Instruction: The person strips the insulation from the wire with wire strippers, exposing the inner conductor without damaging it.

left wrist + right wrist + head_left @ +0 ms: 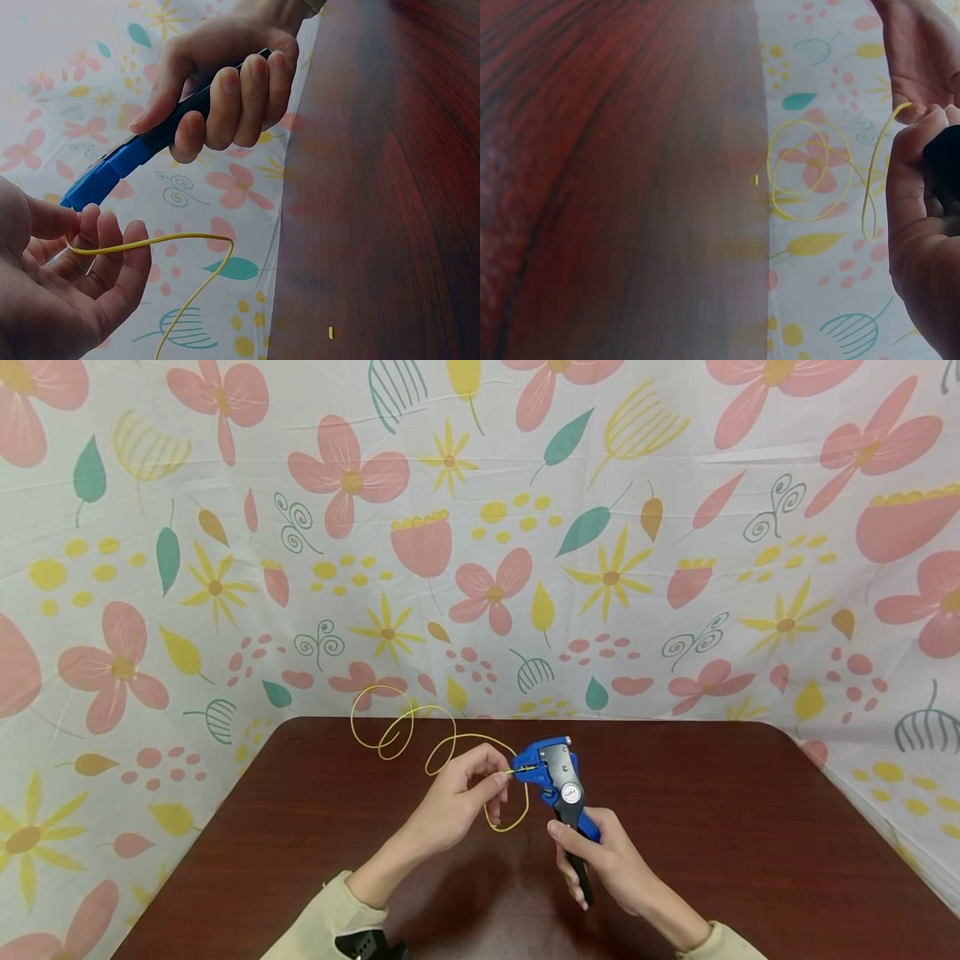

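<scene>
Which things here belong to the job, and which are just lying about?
Job:
yellow wire, pinched by the left hand
wire stripper, gripped by the right hand

Just there:
tiny yellow piece on the table
flowered cloth behind it

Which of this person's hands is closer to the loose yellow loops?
Left. In the head view, the left hand pinches the yellow wire just right of its loops; the right hand grips the blue-and-black tool, farther right.

Left sleeve (330, 917): pale beige, long, cuff at wrist
Right sleeve (722, 945): same beige, mostly out of view
Left-cuff device (363, 942): black, boxy
</scene>
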The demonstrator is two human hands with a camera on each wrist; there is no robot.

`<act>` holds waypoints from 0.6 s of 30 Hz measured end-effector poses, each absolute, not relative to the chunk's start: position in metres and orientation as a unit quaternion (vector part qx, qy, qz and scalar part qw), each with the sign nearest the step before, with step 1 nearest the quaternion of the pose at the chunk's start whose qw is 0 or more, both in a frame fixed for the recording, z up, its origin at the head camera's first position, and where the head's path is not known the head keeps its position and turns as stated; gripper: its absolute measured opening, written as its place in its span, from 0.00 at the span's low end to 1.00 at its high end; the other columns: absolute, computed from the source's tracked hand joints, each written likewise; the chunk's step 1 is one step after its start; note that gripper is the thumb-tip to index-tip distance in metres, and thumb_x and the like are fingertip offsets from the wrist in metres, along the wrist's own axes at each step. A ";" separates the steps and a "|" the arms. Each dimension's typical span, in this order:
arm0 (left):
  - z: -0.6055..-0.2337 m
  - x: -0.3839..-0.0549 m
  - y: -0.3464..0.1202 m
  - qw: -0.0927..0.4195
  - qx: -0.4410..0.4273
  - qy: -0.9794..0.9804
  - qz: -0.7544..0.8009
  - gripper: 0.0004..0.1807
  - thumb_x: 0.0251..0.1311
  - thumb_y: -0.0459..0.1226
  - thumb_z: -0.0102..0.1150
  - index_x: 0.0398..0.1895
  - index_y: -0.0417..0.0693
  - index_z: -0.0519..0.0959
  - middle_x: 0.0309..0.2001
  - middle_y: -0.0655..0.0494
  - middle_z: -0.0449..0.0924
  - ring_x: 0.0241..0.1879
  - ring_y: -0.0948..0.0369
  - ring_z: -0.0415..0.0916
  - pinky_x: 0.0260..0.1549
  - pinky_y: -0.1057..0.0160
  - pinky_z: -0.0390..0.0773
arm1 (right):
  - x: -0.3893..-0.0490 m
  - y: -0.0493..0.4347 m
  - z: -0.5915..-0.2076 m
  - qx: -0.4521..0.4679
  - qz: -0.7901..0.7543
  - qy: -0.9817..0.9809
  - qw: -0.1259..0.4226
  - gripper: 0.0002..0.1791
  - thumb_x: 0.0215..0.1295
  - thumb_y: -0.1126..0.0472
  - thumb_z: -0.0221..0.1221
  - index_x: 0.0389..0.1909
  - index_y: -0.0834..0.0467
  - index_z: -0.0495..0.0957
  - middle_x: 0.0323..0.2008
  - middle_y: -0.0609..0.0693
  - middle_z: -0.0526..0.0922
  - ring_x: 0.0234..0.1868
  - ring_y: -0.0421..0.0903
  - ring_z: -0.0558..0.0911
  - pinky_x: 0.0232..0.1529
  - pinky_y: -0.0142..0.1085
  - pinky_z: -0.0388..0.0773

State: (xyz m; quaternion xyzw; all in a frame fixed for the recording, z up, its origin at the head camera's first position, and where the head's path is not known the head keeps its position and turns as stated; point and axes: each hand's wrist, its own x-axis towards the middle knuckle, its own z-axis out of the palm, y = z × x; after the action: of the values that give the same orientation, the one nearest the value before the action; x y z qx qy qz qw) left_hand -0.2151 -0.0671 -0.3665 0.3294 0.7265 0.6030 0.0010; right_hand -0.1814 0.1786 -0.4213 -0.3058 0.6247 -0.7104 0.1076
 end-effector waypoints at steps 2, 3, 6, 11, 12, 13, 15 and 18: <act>-0.366 -0.215 -0.067 0.001 0.330 0.726 0.604 0.05 0.79 0.32 0.52 0.42 0.41 0.77 0.32 0.42 0.78 0.24 0.49 0.79 0.33 0.59 0.85 | -0.181 0.178 -0.421 -0.306 -0.710 0.625 0.106 0.19 0.84 0.67 0.44 0.28 0.70 0.70 0.14 0.69 0.66 0.08 0.54 0.72 0.07 0.45 0.76; -0.366 -0.215 -0.067 0.002 0.329 0.725 0.605 0.05 0.79 0.32 0.52 0.42 0.41 0.77 0.32 0.42 0.78 0.24 0.49 0.79 0.33 0.59 0.85 | -0.181 0.178 -0.421 -0.305 -0.710 0.626 0.104 0.19 0.84 0.68 0.45 0.28 0.70 0.70 0.14 0.69 0.66 0.08 0.53 0.72 0.07 0.45 0.75; -0.366 -0.215 -0.067 0.002 0.329 0.724 0.606 0.05 0.79 0.32 0.52 0.42 0.41 0.77 0.32 0.40 0.78 0.24 0.49 0.80 0.33 0.58 0.85 | -0.182 0.178 -0.421 -0.302 -0.711 0.628 0.094 0.19 0.83 0.68 0.45 0.28 0.71 0.69 0.13 0.69 0.65 0.07 0.55 0.69 0.06 0.45 0.74; -0.366 -0.216 -0.067 0.003 0.325 0.725 0.608 0.05 0.79 0.32 0.52 0.42 0.41 0.76 0.32 0.38 0.78 0.24 0.49 0.80 0.33 0.58 0.85 | -0.184 0.178 -0.422 -0.302 -0.714 0.626 0.090 0.19 0.84 0.68 0.44 0.29 0.74 0.66 0.12 0.69 0.64 0.07 0.65 0.62 0.05 0.46 0.72; -0.366 -0.216 -0.067 0.003 0.324 0.725 0.608 0.05 0.79 0.32 0.52 0.42 0.40 0.76 0.32 0.37 0.78 0.24 0.49 0.80 0.33 0.58 0.85 | -0.184 0.178 -0.422 -0.302 -0.714 0.625 0.092 0.19 0.84 0.68 0.44 0.29 0.74 0.66 0.12 0.69 0.64 0.08 0.66 0.62 0.05 0.46 0.72; -0.366 -0.216 -0.067 0.004 0.324 0.725 0.608 0.05 0.79 0.32 0.52 0.42 0.40 0.76 0.33 0.37 0.78 0.24 0.49 0.80 0.33 0.58 0.85 | -0.184 0.179 -0.423 -0.302 -0.714 0.625 0.094 0.19 0.84 0.68 0.44 0.29 0.75 0.65 0.12 0.70 0.64 0.08 0.67 0.62 0.05 0.46 0.72; -0.367 -0.216 -0.067 0.005 0.323 0.725 0.608 0.05 0.79 0.32 0.52 0.42 0.40 0.76 0.33 0.37 0.78 0.24 0.49 0.80 0.33 0.58 0.85 | -0.185 0.179 -0.423 -0.303 -0.714 0.624 0.097 0.19 0.84 0.68 0.43 0.30 0.75 0.65 0.13 0.70 0.64 0.08 0.67 0.62 0.05 0.46 0.72; -0.367 -0.216 -0.068 0.007 0.322 0.725 0.609 0.05 0.79 0.32 0.52 0.43 0.40 0.76 0.33 0.39 0.78 0.24 0.49 0.80 0.33 0.58 0.85 | -0.185 0.179 -0.423 -0.303 -0.714 0.623 0.101 0.19 0.84 0.68 0.43 0.30 0.75 0.65 0.13 0.70 0.64 0.08 0.68 0.62 0.05 0.46 0.73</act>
State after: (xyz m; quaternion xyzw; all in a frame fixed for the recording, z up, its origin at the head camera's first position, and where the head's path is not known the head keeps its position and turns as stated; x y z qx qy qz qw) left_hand -0.2162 -0.0678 -0.3668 0.3218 0.7253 0.6086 0.0069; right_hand -0.1852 0.1793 -0.4231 -0.3026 0.6228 -0.7144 0.1011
